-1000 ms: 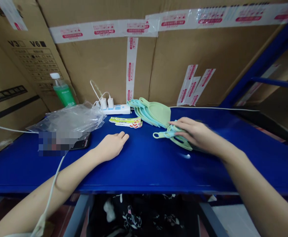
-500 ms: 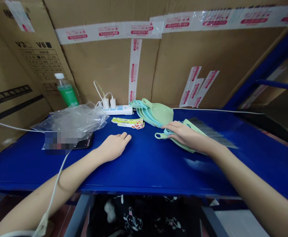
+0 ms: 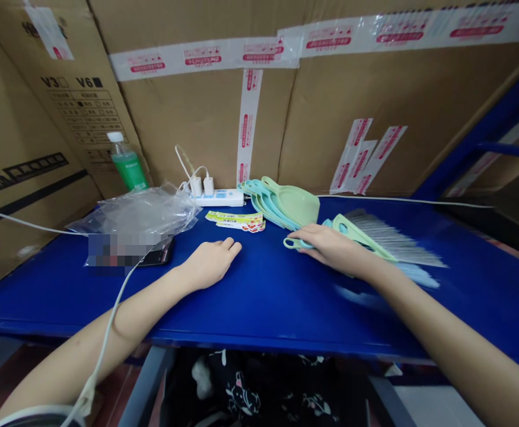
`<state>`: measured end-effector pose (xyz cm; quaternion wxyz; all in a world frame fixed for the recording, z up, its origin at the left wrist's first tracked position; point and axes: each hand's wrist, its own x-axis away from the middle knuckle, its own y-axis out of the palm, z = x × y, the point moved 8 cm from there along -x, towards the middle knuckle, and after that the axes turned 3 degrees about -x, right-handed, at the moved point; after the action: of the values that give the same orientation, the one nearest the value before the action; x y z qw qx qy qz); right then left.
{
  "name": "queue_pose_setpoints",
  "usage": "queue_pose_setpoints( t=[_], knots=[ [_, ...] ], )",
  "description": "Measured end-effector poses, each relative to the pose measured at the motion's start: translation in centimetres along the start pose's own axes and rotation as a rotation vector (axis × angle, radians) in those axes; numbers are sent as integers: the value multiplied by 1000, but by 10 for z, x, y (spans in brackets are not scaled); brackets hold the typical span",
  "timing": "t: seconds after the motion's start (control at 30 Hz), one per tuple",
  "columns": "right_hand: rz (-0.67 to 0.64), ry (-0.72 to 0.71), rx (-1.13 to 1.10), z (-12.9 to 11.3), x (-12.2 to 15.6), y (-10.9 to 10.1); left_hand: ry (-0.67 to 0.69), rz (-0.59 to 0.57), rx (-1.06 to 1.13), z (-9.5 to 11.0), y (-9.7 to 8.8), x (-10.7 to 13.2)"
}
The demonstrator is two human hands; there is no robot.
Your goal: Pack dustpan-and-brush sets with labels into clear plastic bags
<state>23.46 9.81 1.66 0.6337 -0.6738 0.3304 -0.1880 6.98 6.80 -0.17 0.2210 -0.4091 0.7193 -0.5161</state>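
My right hand (image 3: 330,246) is closed around the handles of light green and blue hand brushes. One light green brush (image 3: 366,237) has grey bristles fanned to the right, and blue bristles (image 3: 419,276) show below it. A green handle loop sticks out left of my fingers; the palm side is hidden. Just behind my hand, light green and blue dustpans (image 3: 297,204) lie nested in a stack. My left hand (image 3: 212,261) rests palm down on the blue table (image 3: 259,296), fingers loosely bent, nothing visible in it. Near its fingertips lie yellow and white printed labels (image 3: 236,221).
Clear plastic bags (image 3: 139,216) lie at the left, partly over a dark flat object (image 3: 159,255). Behind them are a green bottle (image 3: 128,163) and a white power strip (image 3: 221,197). A white cable crosses my left forearm. Cardboard (image 3: 188,112) walls the back and left.
The brushes under my right hand have shifted, and blue bristles now show beside the grey ones. My left hand stays in place on the table. The whole view has moved slightly.
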Motion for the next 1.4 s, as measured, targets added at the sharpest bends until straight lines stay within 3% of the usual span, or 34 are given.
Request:
queue_pose_setpoints(
  t=[0.37,0.8,1.1,1.4],
  knots=[
    [115,15,12,25,18,-32,-4,-5,-12,0,1,-2],
    [-48,75,62,20,18,-4,-3,-4,-26,-1,1,-1],
    [-47,91,-27,17,27,-3,-1,-5,-27,-1,1,-2],
    [-44,235,-142,24,22,-17,-6,-1,-17,0,1,-1]
  ],
)
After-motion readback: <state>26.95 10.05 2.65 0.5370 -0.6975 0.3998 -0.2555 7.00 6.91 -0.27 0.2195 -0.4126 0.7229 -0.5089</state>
